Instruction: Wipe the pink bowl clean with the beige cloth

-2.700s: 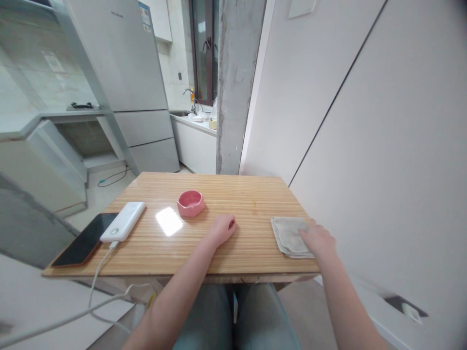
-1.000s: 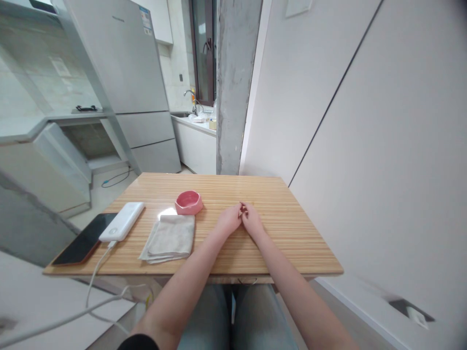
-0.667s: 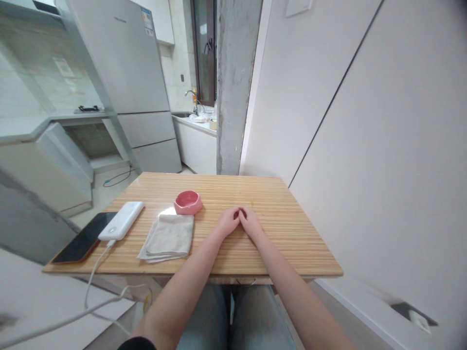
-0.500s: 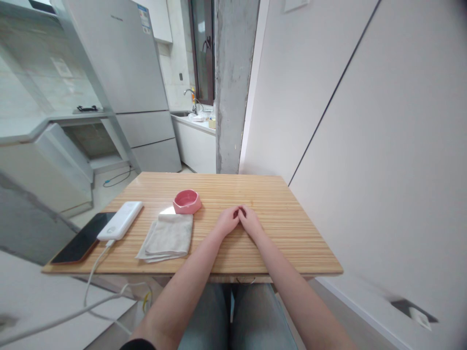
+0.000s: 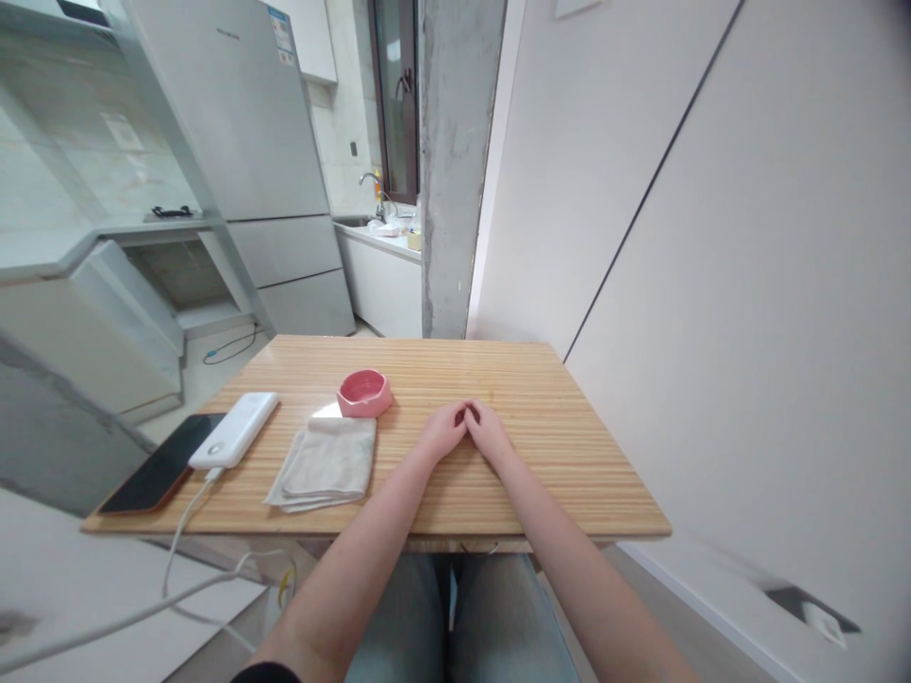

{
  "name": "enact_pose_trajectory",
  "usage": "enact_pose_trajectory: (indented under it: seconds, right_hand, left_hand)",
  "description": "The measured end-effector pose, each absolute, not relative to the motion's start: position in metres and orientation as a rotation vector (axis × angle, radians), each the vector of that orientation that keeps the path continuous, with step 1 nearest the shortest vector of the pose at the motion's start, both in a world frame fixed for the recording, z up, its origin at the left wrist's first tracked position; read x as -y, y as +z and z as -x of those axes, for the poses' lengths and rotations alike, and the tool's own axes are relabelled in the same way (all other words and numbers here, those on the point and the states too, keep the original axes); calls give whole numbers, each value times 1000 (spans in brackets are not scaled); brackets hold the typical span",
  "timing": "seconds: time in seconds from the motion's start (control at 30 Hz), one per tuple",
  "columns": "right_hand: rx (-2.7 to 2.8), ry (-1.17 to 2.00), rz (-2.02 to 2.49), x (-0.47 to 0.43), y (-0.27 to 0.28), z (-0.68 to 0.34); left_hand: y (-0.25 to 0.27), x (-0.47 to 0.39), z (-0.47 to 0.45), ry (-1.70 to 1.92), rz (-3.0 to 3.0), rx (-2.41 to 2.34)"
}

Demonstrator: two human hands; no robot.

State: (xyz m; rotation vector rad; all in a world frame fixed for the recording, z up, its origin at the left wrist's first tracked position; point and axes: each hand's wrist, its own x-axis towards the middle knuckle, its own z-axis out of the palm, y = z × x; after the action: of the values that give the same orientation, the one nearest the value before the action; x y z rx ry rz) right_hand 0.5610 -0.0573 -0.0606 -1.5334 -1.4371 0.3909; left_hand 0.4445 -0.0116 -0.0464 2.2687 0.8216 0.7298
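Note:
My left hand (image 5: 446,429) and my right hand (image 5: 488,427) rest on the wooden table (image 5: 569,474), meeting at the fingertips. Their fingers are curled and pressed together, and no object shows in either one. To the left of my left hand lies a folded grey cloth (image 5: 333,460). Just behind the cloth stands a pink bowl (image 5: 365,395) with an angular rim, apart from both hands.
At the table's left edge a white power bank (image 5: 236,432) lies partly over a dark phone (image 5: 160,467). Its white cable (image 5: 176,545) hangs over the front edge. A white wall (image 5: 747,313) runs along the right, and a fridge (image 5: 234,114) stands behind.

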Motion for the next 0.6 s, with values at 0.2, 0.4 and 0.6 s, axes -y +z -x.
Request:
enact_pose_trajectory:
  seconds: [0.2,0.4,0.6]
  right_hand:
    - [1287,466,1502,52,-65,-564]
    - [991,528,1502,51,-68,-570]
    - [929,542,1476,52,-66,-570]
  left_hand:
    - [-17,11,-426,793,-2477,-1124]
    - [12,-12,-366,970,-2478,-1871]
    - [5,-27,-332,383,-2526,-1924]
